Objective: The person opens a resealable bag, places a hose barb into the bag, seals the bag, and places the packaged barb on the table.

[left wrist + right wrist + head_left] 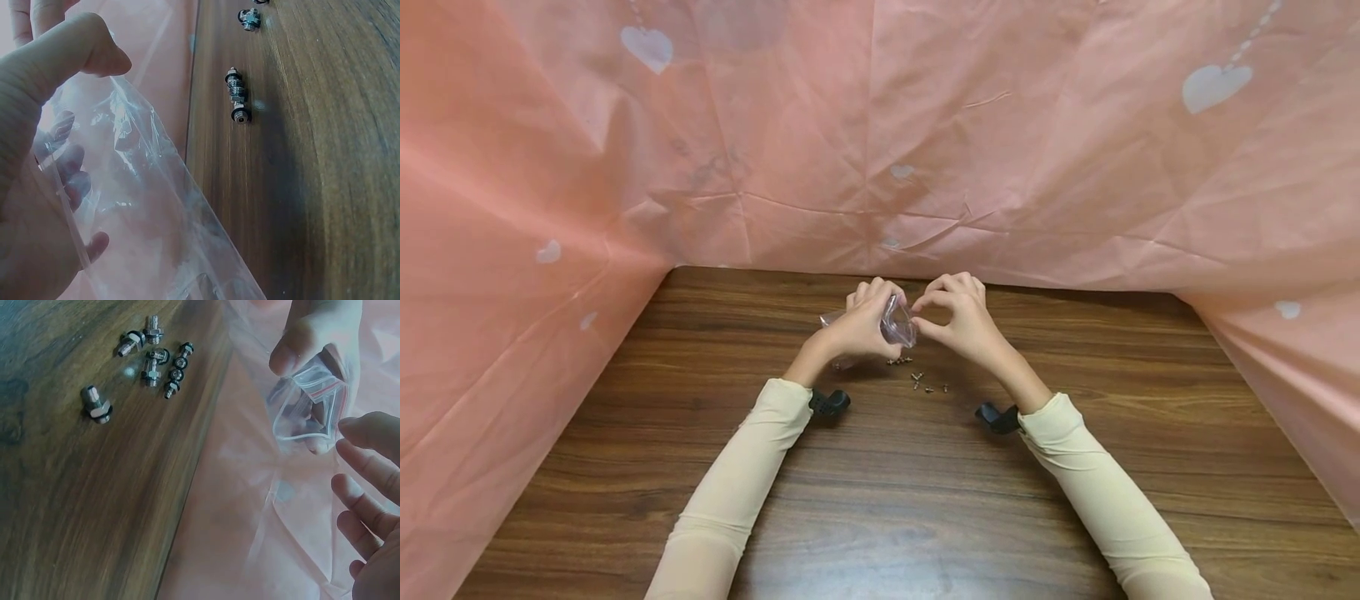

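Note:
My left hand (867, 321) grips a clear plastic zip bag (897, 323), its thumb and fingers around the sides. In the right wrist view, the mouth of the bag gapes, with a red line along the seal. The right hand (958, 317) is at that mouth, its thumb and index fingertips close together at the rim; whether they touch the film is unclear. Its other fingers are loosely bent. Below the hands, several small metal threaded fittings (97, 405) with black rings lie on the table. In the left wrist view, some fittings (237, 97) lie in a line.
The wood-grain table (880, 500) reaches back to a pink cloth (805, 133) with white hearts, which also hangs at both sides. A black wrist mount (830, 404) sits on the left wrist, and another black mount (997, 418) on the right.

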Demonstrator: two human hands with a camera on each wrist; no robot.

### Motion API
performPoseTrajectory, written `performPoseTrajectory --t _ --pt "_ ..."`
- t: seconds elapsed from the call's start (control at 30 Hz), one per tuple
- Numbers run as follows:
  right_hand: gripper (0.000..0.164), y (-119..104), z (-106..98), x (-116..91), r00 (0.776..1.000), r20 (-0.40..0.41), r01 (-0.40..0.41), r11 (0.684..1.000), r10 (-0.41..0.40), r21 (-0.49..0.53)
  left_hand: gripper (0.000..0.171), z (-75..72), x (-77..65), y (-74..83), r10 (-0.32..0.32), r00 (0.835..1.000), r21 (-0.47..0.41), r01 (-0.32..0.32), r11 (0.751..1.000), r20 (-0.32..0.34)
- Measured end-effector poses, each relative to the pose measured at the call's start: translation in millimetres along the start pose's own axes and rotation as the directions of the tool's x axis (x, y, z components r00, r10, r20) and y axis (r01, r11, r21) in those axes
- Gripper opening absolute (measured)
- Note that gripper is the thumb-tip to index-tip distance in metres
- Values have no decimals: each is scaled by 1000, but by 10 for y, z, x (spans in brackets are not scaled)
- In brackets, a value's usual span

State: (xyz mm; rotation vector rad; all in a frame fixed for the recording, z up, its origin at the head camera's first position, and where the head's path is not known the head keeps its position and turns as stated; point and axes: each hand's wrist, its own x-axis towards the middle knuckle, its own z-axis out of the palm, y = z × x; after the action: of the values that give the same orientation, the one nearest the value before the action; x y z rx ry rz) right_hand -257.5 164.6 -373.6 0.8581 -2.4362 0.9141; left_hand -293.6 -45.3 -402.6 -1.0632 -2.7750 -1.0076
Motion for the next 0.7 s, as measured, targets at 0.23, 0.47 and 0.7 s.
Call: performPoseTrajectory --t 0.23,0.47,0.7 --pt "16 -2 -50 -5 999 33 -31 999 31 -17 73 -3 -3 -12 -4 1000 18 4 1000 -4" --pt "16 17 -77 -56 994 103 -40 999 42 -25 72 -12 -4 -35 -7 1000 10 7 1000 -13" --pt "15 70 -105 -154 984 175 -23 999 31 -47 72 -15 4 -56 -17 1000 -2 17 1000 -14"
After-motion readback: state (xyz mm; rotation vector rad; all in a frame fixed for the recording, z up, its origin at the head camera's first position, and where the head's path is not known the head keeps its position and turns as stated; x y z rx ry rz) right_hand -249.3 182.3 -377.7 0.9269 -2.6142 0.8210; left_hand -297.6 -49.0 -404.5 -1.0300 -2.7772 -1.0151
